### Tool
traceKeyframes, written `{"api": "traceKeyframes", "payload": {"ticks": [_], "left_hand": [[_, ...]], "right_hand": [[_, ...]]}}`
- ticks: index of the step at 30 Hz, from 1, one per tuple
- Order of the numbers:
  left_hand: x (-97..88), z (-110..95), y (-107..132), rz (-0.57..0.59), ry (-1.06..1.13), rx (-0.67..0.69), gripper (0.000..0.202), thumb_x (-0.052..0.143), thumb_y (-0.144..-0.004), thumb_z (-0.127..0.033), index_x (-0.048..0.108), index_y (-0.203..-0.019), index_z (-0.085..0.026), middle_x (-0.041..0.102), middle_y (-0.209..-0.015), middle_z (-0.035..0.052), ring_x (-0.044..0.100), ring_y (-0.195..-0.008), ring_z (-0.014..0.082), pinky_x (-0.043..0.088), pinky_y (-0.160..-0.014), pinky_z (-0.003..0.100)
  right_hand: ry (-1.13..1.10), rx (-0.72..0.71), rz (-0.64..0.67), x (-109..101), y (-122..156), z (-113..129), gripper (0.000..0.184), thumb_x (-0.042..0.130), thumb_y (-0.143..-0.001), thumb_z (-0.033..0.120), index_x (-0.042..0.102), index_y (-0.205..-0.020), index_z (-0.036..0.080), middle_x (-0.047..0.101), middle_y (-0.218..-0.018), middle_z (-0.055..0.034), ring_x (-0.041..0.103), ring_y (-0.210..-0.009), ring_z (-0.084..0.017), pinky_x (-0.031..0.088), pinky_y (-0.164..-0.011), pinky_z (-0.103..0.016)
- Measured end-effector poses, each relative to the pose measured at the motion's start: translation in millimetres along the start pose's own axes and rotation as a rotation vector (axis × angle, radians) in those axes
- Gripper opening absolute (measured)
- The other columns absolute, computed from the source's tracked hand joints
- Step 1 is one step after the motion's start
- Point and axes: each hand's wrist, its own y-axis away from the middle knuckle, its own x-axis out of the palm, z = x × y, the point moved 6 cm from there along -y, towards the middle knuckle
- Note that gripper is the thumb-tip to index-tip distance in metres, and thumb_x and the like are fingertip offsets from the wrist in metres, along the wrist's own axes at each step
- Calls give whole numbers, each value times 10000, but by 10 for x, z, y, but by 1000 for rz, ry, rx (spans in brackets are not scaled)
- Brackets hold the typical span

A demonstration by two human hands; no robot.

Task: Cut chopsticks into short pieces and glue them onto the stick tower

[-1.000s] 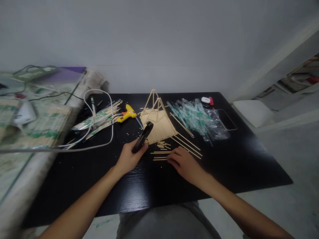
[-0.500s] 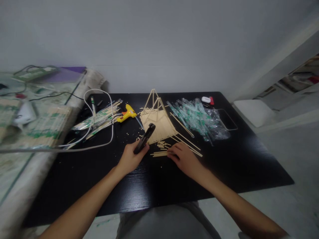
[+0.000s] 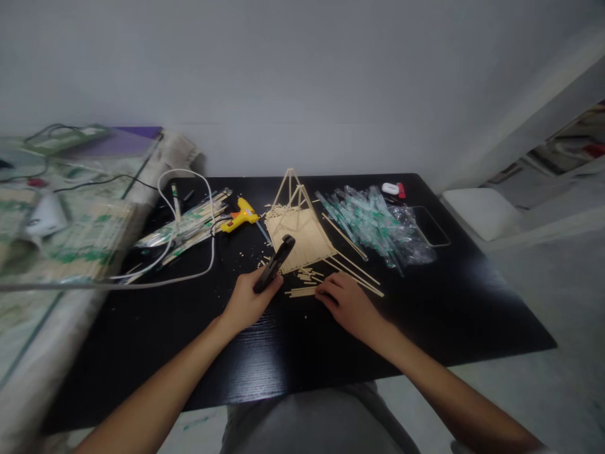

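Note:
My left hand (image 3: 250,299) is closed round a long black hand tool (image 3: 275,263), whose kind I cannot make out. The tool slants up over the near left edge of a stick-built model (image 3: 302,246). Two pointed frames of thin wooden sticks stand on the model's flat base. My right hand (image 3: 347,302) is closed, fingertips pressed on the right ends of a few thin wooden sticks (image 3: 301,292) lying side by side on the table. Its fingers hide those ends. Short cut stick pieces (image 3: 308,275) lie just beyond, and longer sticks (image 3: 359,271) extend to the right.
A yellow glue gun (image 3: 240,216) lies left of the model. Farther left are bagged chopsticks (image 3: 189,227) and a looped white cable (image 3: 212,243). Crumpled plastic wrappers (image 3: 368,221), a white case (image 3: 390,188) and a phone-like dark slab (image 3: 432,226) are on the right of the black table (image 3: 425,321).
My right hand has shifted very slightly left along the sticks. The left hand and the black tool stay in place.

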Motion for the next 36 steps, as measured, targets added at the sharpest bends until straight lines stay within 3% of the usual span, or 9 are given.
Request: {"api": "traceKeyframes", "payload": {"ticks": [26,32,36], "left_hand": [[-21,3,1,-6,-23,-1,344,582,-913,-481,644,-798,-162,541,-674,-19,467,-641,133,380,-613,250],[-137,-10,-46,-58,-121,-9,345,541,-932,-485,636,-825,-171,595,-703,-12,528,-665,147,410,-637,257],[-330,-9,-154,-59,-365,-24,295,528,-925,-453,598,-787,-202,615,-707,-3,573,-660,174,417,-645,284]], "right_hand": [[-3,-4,-5,-9,-20,13,73,644,-941,138,686,-906,186,675,-878,-73,617,-847,-226,518,-772,-374],[-107,-31,-58,21,-61,190,120,601,-941,119,607,-855,203,649,-856,-57,609,-829,-210,502,-753,-336],[-164,-93,-32,139,-74,386,215,538,-942,108,502,-758,211,596,-773,-31,556,-724,-175,443,-674,-291]]}}
